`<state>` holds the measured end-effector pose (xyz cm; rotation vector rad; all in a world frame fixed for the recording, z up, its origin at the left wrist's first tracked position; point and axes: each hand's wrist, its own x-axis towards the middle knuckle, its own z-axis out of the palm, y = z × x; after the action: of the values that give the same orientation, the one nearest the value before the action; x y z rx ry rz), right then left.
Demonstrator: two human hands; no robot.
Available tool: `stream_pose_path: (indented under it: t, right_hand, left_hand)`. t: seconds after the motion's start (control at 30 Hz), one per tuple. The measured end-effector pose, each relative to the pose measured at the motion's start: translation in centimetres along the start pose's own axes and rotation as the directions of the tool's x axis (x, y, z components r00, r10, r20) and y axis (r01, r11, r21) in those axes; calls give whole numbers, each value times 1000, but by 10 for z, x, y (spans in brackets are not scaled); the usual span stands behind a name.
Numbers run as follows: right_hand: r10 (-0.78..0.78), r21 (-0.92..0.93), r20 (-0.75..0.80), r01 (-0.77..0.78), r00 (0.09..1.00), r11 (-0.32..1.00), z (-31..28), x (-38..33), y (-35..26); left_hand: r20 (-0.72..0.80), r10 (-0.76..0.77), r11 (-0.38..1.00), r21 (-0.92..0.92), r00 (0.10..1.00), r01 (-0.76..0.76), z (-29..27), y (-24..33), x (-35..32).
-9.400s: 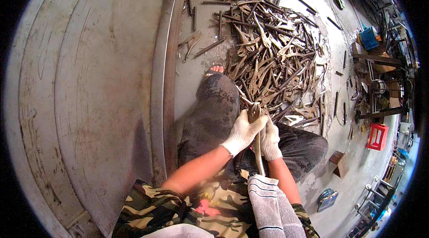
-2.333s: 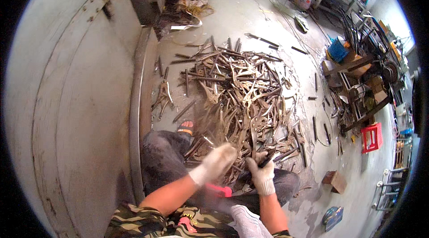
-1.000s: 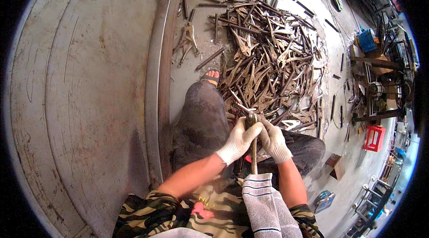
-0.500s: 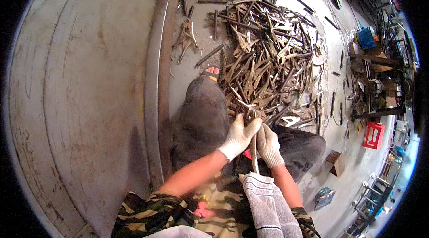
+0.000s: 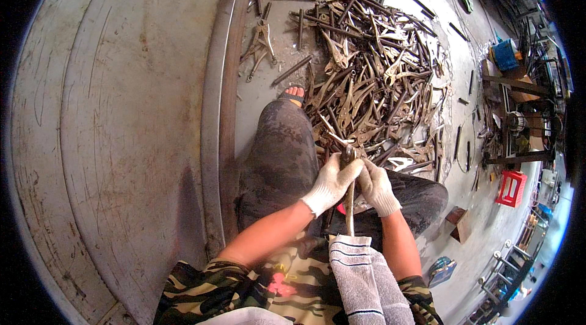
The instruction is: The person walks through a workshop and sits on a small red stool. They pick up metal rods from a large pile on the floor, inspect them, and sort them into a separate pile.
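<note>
Both hands wear pale knitted gloves and meet at the near edge of a heap of metal tools. My left hand (image 5: 332,181) is closed around a long metal plier-like tool (image 5: 350,209), whose narrow handle runs down toward my chest. Against the tool's upper end my right hand (image 5: 373,187) is closed too, its fingertips pressed close to the left thumb and partly hidden. A dark rounded piece (image 5: 348,153) shows above the gloves. Just beyond it spreads the heap of plier-like metal tools (image 5: 366,90), brown and silver, mixed with dark tubes.
A steel sheet with a raised rim (image 5: 221,111) fills the left side. My knees flank the heap's near end. A striped towel (image 5: 357,270) hangs before my chest. On the right are a red plastic stool (image 5: 511,188), a brown box (image 5: 459,227) and a metal rack (image 5: 519,157).
My hands have shifted slightly, and the right wrist has swung outward to the right. The dark rounded end of the tool now shows more clearly above the gloves.
</note>
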<state>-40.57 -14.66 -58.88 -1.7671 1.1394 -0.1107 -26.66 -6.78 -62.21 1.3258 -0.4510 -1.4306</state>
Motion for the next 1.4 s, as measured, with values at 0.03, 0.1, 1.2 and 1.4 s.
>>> stream_pose_path:
  t: [0.03, 0.1, 1.2, 1.4]
  right_hand:
    - [15, -5, 8, -15, 1000, 1000, -1, 0, 0]
    - [44, -16, 26, -43, 999, 999, -3, 0, 3]
    - [280, 440, -179, -177, 943, 880, -42, -56, -4]
    - [281, 432, -102, -212, 954, 876, -26, -60, -8]
  left_hand:
    - [14, 1, 1000, -12, 1000, -1, 0, -1, 0]
    - [-2, -1, 1000, -28, 1000, 1, 2, -2, 0]
    - [434, -214, 592, -655, 875, 470, -47, 25, -23]
    - [247, -48, 917, -373, 968, 141, -39, 27, -24]
